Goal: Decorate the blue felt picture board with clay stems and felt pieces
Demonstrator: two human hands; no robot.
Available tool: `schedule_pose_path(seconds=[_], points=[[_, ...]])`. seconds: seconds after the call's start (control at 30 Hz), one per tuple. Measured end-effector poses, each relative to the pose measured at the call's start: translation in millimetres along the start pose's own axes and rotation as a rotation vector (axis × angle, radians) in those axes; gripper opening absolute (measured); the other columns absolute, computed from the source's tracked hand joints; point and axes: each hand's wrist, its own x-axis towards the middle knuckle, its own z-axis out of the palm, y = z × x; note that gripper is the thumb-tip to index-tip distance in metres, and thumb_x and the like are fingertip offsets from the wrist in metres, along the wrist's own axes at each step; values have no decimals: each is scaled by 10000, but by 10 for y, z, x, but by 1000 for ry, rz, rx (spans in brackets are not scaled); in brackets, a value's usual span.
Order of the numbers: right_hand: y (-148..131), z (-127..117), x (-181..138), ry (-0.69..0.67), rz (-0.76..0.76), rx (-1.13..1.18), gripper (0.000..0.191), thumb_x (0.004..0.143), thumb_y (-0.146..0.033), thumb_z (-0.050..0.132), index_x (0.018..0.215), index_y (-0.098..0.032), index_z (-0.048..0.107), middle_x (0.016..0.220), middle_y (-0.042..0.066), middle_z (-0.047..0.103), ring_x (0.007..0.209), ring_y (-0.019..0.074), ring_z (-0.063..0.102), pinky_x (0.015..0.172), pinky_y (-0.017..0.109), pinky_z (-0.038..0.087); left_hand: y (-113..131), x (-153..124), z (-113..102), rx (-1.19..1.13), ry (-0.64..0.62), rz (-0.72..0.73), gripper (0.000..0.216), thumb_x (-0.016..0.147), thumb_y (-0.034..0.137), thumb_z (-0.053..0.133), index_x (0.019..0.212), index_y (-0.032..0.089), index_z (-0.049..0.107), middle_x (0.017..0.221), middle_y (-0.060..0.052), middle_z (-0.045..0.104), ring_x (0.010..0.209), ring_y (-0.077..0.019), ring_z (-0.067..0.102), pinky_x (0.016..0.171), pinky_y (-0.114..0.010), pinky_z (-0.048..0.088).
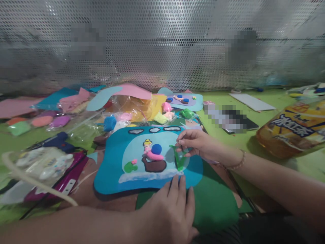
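Pinching the green clay strip point(179, 157) with the right hand point(196, 144), thumb and forefinger closing narrowly on its upper end. Holding it upright against the pale blue panel on the right side of the blue felt board point(109, 176), just right of the brown clay boat point(154, 166) and the pink clay figure point(152, 152). Laying the left hand point(167, 213) flat, fingers straight and together, gripping nothing, fingertips touching the board's near edge just where it is overlapping the green felt sheet point(215, 203). Working over the green table point(281, 101), leaving untouched the clay packets point(122, 118) just behind the board, the second felt picture point(188, 101) farther back, the yellow bottle point(291, 135) well off to the right and the magenta pouch point(71, 173) to the left.
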Motion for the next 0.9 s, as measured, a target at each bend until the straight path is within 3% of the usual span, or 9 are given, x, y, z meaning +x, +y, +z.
schedule_pose_path(seconds=[0.3, 0.5, 0.9], points=[[60, 21, 51, 34, -175, -250, 200, 673, -270, 745, 774, -142, 630, 682, 12, 670, 599, 82, 610, 552, 185, 492, -21, 0, -34, 16, 12, 18, 549, 907, 473, 375, 1155, 6, 521, 1128, -303, 579, 1018, -378, 591, 796, -425, 435], [76, 62, 47, -1, -263, -471, 122, 693, -249, 699, 752, -159, 640, 734, 19, 681, 702, 122, 636, 693, 259, 512, -28, 16, -62, 4, 54, -5, 517, 896, 468, 394, 1124, 31, 550, 1109, -277, 602, 986, -364, 610, 768, -401, 454], [103, 110, 48, -2, -370, -724, 43, 760, -212, 633, 787, -188, 657, 778, 21, 674, 723, 131, 632, 681, 251, 523, -25, 18, -110, 12, 30, -3, 459, 913, 427, 391, 1113, 52, 564, 1094, -254, 618, 991, -347, 602, 755, -399, 451]])
